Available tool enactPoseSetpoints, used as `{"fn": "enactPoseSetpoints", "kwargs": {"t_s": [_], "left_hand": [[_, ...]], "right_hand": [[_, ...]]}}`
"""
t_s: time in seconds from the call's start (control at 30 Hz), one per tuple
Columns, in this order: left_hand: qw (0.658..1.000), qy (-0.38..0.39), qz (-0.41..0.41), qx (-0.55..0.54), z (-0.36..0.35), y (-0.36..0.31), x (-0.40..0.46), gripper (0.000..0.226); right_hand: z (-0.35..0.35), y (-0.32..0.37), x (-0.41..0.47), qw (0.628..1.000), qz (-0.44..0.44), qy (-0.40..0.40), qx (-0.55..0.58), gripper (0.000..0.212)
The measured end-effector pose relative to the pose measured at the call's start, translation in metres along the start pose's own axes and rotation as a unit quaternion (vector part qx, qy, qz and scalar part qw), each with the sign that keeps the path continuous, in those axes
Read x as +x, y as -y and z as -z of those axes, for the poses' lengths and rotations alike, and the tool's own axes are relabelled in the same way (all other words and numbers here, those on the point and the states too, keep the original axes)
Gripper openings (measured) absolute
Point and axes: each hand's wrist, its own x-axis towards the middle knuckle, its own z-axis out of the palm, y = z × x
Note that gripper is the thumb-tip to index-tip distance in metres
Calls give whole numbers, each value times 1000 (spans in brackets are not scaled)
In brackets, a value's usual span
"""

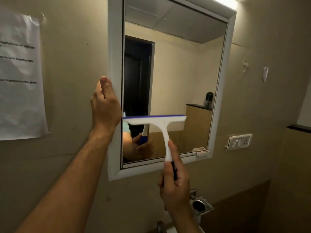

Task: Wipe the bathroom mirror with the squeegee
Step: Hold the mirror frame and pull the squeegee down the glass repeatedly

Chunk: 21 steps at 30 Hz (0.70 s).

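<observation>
Against the lower glass of the mirror (176, 78) I see the squeegee (154, 118), blade level, handle dropping into my closed right hand (175, 185); my left hand (105, 105) grips the frame's left edge.

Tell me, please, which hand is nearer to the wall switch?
Right. The right hand grips the squeegee handle below the mirror, left of the wall switch. The left hand holds the mirror's left frame edge, farther away.

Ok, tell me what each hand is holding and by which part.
The right hand holds the squeegee by its handle's lower end. The left hand grips the mirror by its frame's left edge.
</observation>
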Motion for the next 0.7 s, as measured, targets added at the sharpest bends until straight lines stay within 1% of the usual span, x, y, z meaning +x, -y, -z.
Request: {"fn": "enactPoseSetpoints", "kwargs": {"t_s": [0.1,0.13,0.2,0.33,0.43,0.57,0.63,0.7], "left_hand": [[1000,1,10,0,-1,-1,0,41],[1000,-2,10,3,-1,0,1,42],[1000,-9,-1,16,-1,2,2,53],[999,-15,-9,31,0,3,2,58],[1000,6,1,28,2,-5,4,56],[998,48,5,30,3,-21,15,60],[998,50,10,26,2,-32,27,59],[998,44,13,35,-2,-42,39,52]], "right_hand": [[-4,0,4,1000,3,0,12,46],[-3,-4,-2,1000,-1,3,13,47],[1,-16,-20,1000,-17,8,7,47],[8,-26,-43,999,-39,5,-9,44],[13,-7,-17,1000,-16,-15,1,45],[19,21,45,999,28,-39,-2,45],[24,24,61,999,33,-37,-15,47],[30,18,58,998,36,-33,-39,48]]}}
